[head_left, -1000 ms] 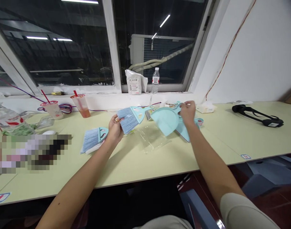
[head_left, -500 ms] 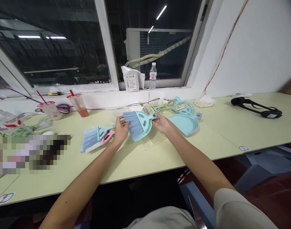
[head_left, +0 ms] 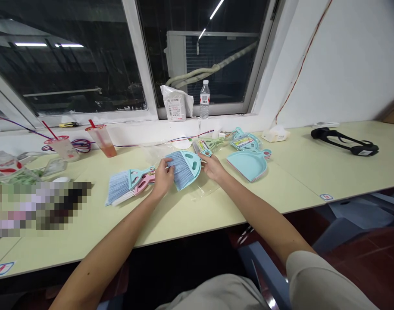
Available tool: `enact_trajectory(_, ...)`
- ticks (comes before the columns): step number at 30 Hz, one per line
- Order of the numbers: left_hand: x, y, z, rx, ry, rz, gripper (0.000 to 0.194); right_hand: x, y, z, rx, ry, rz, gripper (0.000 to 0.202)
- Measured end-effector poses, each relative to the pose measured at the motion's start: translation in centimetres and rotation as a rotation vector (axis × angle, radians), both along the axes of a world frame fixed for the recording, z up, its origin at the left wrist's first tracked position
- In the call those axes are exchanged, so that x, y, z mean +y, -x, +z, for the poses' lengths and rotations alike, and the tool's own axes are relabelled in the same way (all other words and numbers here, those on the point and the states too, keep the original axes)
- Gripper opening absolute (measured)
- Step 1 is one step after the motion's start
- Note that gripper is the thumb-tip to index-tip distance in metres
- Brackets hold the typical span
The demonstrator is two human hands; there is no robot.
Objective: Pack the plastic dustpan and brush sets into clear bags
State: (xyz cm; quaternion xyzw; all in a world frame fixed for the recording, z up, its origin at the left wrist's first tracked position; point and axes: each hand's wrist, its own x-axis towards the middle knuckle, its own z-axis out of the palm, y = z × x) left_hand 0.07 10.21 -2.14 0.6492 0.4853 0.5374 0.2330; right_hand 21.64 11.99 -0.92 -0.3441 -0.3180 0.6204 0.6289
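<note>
A light blue hand brush [head_left: 183,168] lies against a matching dustpan [head_left: 195,175], the two held together above the table. Thumb and fingers of my left hand [head_left: 164,175] are closed on the bristle side. At the handle end, my right hand [head_left: 212,167] grips the set. Left of my left hand lie a blue hand brush [head_left: 122,184] and a pink one [head_left: 142,186], partly overlapping. Beyond my right hand, an open blue dustpan [head_left: 248,164] rests on the table with a pink edge under it. Behind it sits a wrapped blue set [head_left: 245,140], and a green one [head_left: 213,143] lies nearer the middle.
Clear plastic wrapping [head_left: 201,191] lies under the held set. Two drink cups [head_left: 104,142] with red straws stand at the back left. A water bottle [head_left: 204,101] and a white packet [head_left: 176,105] are on the windowsill. A black strapped device [head_left: 345,142] lies at the right.
The held brush and dustpan have tilted slightly, with the handle end moving a little left along with my right hand. The view has shifted slightly. Both hands keep their hold.
</note>
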Motion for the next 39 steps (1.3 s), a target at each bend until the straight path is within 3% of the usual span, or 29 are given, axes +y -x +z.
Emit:
enact_trajectory(4,-1.4,-0.4,1.2,0.161,-0.035,0.034,0.031,0.3,0.0,0.0,-0.019,0.022,-0.052,0.029)
enact_trajectory(9,-2.4,0.6,3.6,0.293,-0.423,0.264,0.02,0.3,-0.3,0.2,-0.045,-0.023,-0.037,0.028)
enact_trajectory(11,-2.2,1.3,4.4,0.32,-0.471,0.255,0.019,0.0,-0.2,0.1,-0.088,-0.079,-0.001,0.031)
enact_trajectory(14,-2.1,2.0,5.4,0.39,-0.327,-0.005,0.028,-0.5,0.2,0.1,-0.141,-0.19,0.051,0.037)
enact_trajectory(17,-2.6,2.3,6.4,0.41,0.001,-0.354,0.041,-1.2,0.6,0.5,-0.171,-0.256,0.063,0.04)
enact_trajectory(19,-3.1,2.3,6.9,0.369,0.176,-0.49,0.047,-1.6,0.8,0.8,-0.175,-0.272,0.068,0.038)
enact_trajectory(24,-3.4,2.7,7.1,0.113,0.472,-0.536,0.045,-2.7,1.7,1.5,-0.191,-0.27,0.072,0.036)
enact_trajectory(28,-3.5,2.8,7.2,-0.002,0.667,-0.638,0.05,-3.6,2.3,1.6,-0.226,-0.252,0.187,0.049)
enact_trajectory(34,-3.5,2.7,7.4,0.297,0.528,-0.624,0.035,-4.4,3.1,1.5,-0.288,-0.299,0.272,0.059)
enact_trajectory(39,-2.7,4.4,8.1,0.547,0.473,-0.671,0.041,-5.1,3.7,2.1,-0.372,-0.412,0.34,0.057)
